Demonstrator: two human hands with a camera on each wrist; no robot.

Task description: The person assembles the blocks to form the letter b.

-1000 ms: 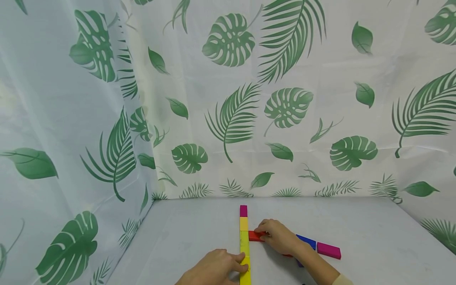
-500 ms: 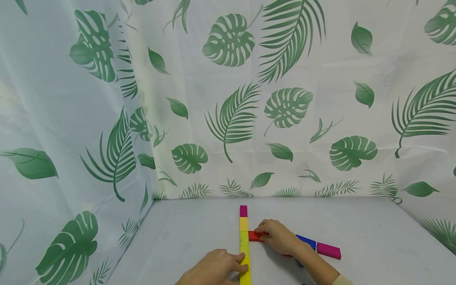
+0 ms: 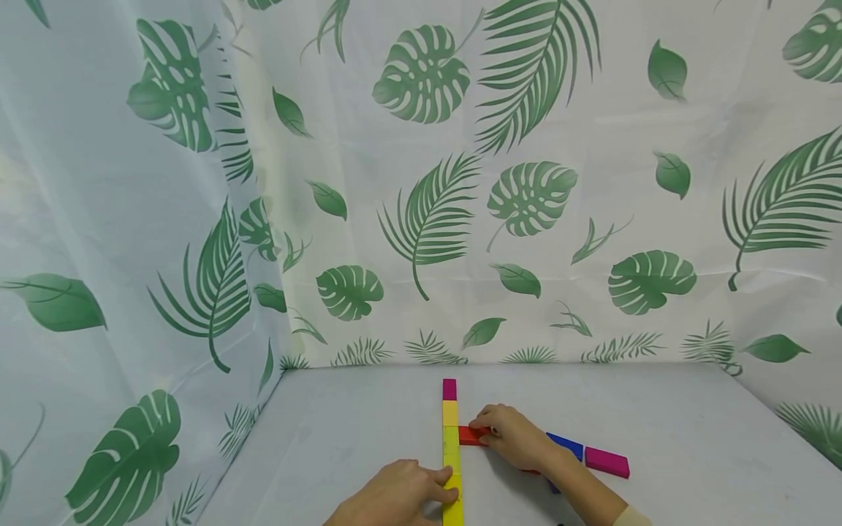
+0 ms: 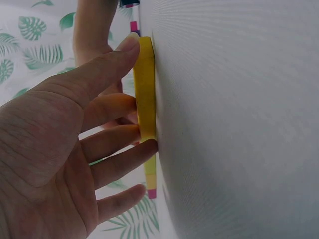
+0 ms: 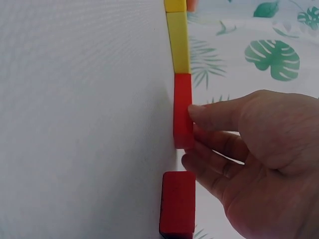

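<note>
A straight row of blocks runs away from me: yellow [image 3: 452,515], yellow-green [image 3: 451,449], pale orange [image 3: 450,413] and magenta [image 3: 449,389] at the far end. With fingers mostly straight, my left hand [image 3: 401,491] rests its thumb and fingertips on the yellow block from the left side. To the right of the row, my right hand [image 3: 516,438] pinches a red block [image 5: 183,112] between thumb and fingers. This block lies crosswise, its left end against the yellow-green block's side. A second red block [image 5: 178,204] is close by in the right wrist view, mostly hidden by my arm in the head view.
Past my right forearm lie a blue block [image 3: 567,446] and a magenta block [image 3: 607,462]. Part of a darker blue block [image 3: 555,487] shows beneath the forearm. White sheeting with green leaves [image 3: 421,212] walls in the back and left of the pale table [image 3: 342,416].
</note>
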